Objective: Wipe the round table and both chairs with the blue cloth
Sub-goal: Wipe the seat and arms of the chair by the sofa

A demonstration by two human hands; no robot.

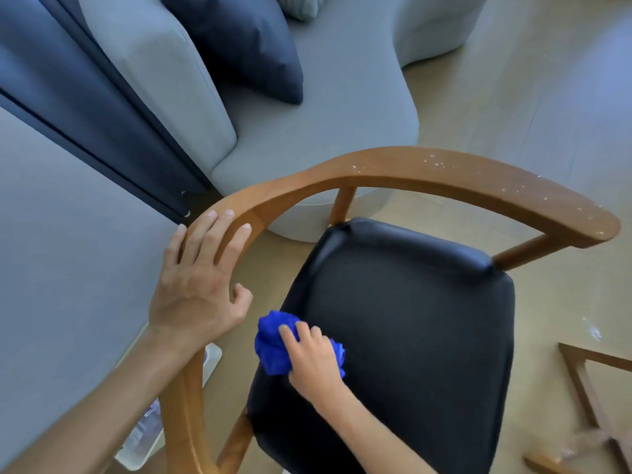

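Bare forearms reach in from below, one to each side of the wooden chair. Her, or his, left hand lies flat on the curved backrest rail, fingers spread and apart, thumb hooked under the inner edge, gripping nothing tightly. Just right of it and lower, the right hand is closed over the bunched blue cloth, pressing it onto the near-left corner of the black seat cushion. White specks dot the rail far beyond that hand. Past the left hand's fingertips sit a grey sofa and dark pillow.
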